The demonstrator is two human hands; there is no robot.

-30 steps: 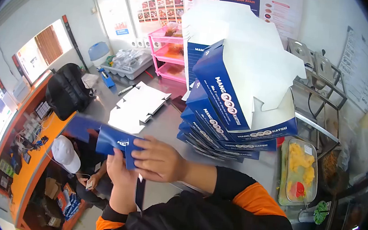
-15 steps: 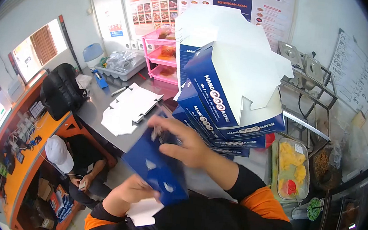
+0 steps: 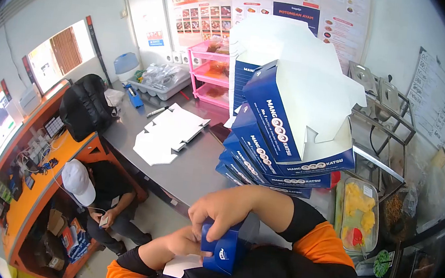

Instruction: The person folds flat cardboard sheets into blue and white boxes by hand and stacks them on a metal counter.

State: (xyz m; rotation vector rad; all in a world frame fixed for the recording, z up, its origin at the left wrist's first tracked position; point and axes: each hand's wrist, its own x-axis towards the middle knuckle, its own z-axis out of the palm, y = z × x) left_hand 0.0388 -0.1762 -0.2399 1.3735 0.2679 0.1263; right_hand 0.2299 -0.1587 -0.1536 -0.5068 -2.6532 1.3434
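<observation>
Close to my body, both hands are on a blue cardboard box (image 3: 228,251), partly folded, with its printed end facing up. From the left, my left hand (image 3: 181,243) grips its near edge, the fingers closed at the side. My right hand (image 3: 223,209) is wrapped over the far edge, thumb pressed on the blue face. A white cardboard flap (image 3: 182,266) sticks out below my left wrist. On the counter beyond stands a leaning stack of open blue boxes (image 3: 273,117) with white insides. Flat white box blanks (image 3: 165,138) lie to its left.
A person in a white cap (image 3: 78,181) sits at lower left by the orange counter (image 3: 77,151). A pink tiered rack (image 3: 210,72), a grey tray of plastic bags (image 3: 163,81) and a black backpack (image 3: 86,108) stand behind. At right is a container of yellow food (image 3: 359,207).
The blue cardboard has gone from a tilted, flatter piece to a boxier shape, lower and further right. My right hand has come down onto its edge. The head view has shifted slightly.
</observation>
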